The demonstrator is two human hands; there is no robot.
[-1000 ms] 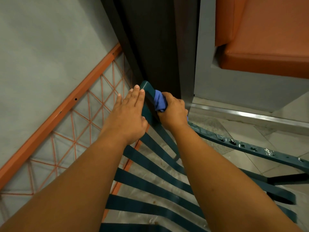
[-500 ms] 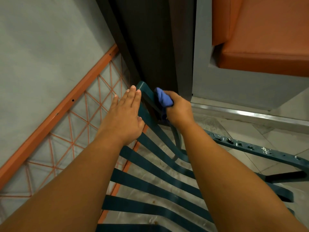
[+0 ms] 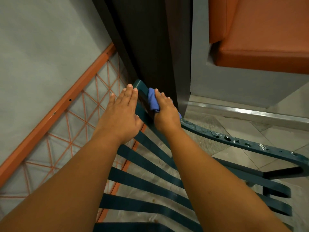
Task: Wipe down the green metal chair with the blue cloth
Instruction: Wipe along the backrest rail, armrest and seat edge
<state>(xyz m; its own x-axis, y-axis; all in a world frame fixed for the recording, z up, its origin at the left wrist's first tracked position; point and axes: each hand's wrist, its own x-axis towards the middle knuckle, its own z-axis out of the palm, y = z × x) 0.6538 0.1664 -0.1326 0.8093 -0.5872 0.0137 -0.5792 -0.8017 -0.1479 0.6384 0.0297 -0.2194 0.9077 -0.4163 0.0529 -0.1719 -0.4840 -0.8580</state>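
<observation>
Blue cloth (image 3: 153,101) under right hand (image 3: 165,113) fingers, gripped | left hand (image 3: 122,114) flat on chair (image 3: 142,97)

- Grey wall (image 3: 41,47) on the left.
- Orange frame (image 3: 55,113) with thin crossing orange wires, slanting across that wall.
- Dark panel (image 3: 150,47) standing upright at centre.
- Orange cushioned seat (image 3: 260,30) at upper right.
- Tiled floor (image 3: 234,154) below it.

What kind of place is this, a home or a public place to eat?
Probably a cafe or restaurant, though not certain. An orange padded bench seat is built against a grey base, the green metal chair is slatted, and the floor is tiled.
</observation>
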